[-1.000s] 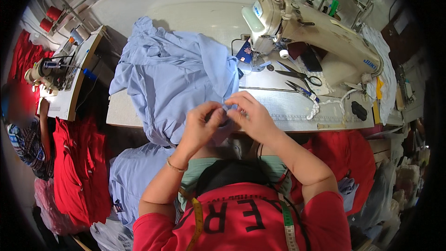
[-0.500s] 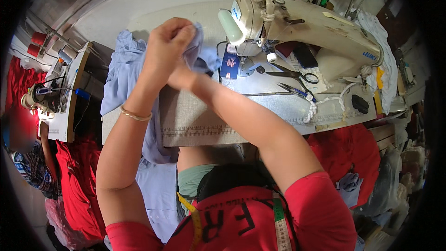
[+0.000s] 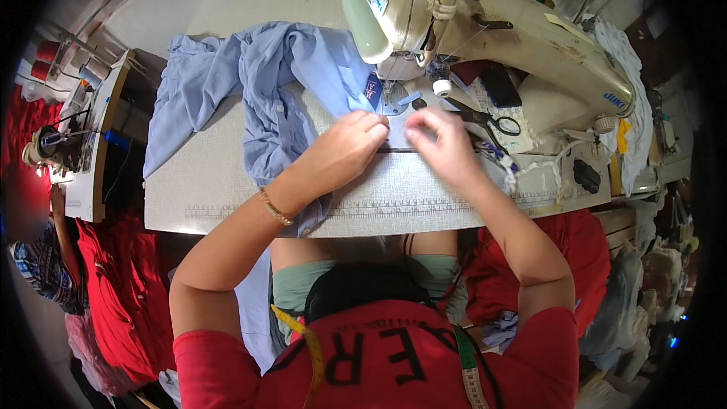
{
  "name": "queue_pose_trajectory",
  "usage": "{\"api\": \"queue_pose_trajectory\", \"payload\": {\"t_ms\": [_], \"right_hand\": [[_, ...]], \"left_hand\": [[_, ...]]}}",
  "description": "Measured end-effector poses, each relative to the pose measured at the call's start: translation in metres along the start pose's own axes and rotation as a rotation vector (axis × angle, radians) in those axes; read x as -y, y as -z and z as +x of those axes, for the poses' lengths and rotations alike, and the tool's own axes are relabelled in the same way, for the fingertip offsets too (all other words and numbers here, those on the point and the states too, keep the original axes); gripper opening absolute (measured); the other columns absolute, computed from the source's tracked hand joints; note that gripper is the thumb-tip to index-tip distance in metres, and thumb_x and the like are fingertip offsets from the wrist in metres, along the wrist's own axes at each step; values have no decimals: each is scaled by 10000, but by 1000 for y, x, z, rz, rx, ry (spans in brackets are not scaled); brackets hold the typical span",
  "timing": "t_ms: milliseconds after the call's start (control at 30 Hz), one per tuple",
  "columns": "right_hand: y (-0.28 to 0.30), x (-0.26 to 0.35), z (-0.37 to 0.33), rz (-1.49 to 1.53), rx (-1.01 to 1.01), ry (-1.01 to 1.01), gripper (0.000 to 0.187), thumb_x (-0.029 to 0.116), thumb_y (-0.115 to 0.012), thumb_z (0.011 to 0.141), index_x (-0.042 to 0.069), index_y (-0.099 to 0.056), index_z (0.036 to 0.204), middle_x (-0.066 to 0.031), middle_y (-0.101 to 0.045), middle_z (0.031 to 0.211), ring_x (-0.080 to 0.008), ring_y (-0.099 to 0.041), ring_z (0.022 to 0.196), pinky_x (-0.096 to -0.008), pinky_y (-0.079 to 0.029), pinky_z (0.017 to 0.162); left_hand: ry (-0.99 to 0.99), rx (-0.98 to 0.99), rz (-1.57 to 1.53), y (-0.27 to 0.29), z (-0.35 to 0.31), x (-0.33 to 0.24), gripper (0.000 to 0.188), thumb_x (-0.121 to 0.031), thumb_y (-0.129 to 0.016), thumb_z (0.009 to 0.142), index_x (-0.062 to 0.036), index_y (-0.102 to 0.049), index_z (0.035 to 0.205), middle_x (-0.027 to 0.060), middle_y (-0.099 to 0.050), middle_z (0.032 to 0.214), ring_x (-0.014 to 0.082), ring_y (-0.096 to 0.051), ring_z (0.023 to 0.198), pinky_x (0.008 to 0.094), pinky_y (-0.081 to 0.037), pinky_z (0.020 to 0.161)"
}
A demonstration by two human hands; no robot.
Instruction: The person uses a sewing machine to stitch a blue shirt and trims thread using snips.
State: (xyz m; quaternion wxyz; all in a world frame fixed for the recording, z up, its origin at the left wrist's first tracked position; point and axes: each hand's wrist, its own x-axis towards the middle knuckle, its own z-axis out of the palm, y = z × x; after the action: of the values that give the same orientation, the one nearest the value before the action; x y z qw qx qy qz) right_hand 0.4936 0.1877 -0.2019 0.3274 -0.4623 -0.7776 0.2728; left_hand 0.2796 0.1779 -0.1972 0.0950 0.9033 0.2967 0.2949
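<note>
A light blue shirt (image 3: 326,57) lies spread and crumpled over the sewing table, left of the sewing machine (image 3: 515,38). Its right end reaches the needle area. My left hand (image 3: 350,148) has its fingers pinched together at that end, on the shirt's cloth. Just right of the needle, my right hand (image 3: 447,150) is curled, thumb and fingertips close together; whatever they hold is hidden. Between and behind my hands are the presser foot (image 3: 391,95) and a small blue cloth strip (image 3: 410,98). A dark blue card (image 3: 373,89) is partly covered by the shirt.
Scissors (image 3: 503,126) lie beyond my right hand, near a dark phone (image 3: 500,89) and a black object (image 3: 586,173). A ruler strip (image 3: 424,207) runs along the table's front. Red cloth (image 3: 121,295) hangs at left, where another person's arm (image 3: 62,216) shows beside a second machine.
Both hands have come down and right, from holding the shirt up at the left to the needle area. The shirt now lies spread over the table, and my arms are uncrossed.
</note>
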Motion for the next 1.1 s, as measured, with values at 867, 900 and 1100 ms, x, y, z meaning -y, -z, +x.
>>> {"api": "queue_pose_trajectory", "payload": {"t_ms": [867, 900, 1100], "right_hand": [[-6, -15, 39, -80, 238, 85, 85, 116, -622, 732, 61, -564, 760, -24, -539, 773, -170, -534, 816, -325, -366, 828], [-4, -2, 31, -144, 228, 126, 87, 123, -620, 724, 71, -556, 750, -29, -534, 766, -193, -537, 807, -353, -344, 850], [-6, 6, 20, -243, 201, 213, 68, 130, -593, 727, 75, -553, 740, -53, -549, 772, -238, -551, 810, -393, -341, 844]], "left_hand": [[-53, -61, 146, 9, 3, 32, 117, -47, -591, 773, -28, -556, 883, 83, -587, 1091, 264, -541, 947, 364, -415, 838], [-73, -41, 123, 8, 4, 29, 117, -53, -593, 776, -29, -558, 885, 85, -588, 1106, 265, -540, 948, 365, -416, 841], [-93, 82, -25, 0, 6, 32, 112, -91, -600, 813, -16, -550, 880, 115, -599, 1149, 275, -541, 931, 365, -432, 842]]}}
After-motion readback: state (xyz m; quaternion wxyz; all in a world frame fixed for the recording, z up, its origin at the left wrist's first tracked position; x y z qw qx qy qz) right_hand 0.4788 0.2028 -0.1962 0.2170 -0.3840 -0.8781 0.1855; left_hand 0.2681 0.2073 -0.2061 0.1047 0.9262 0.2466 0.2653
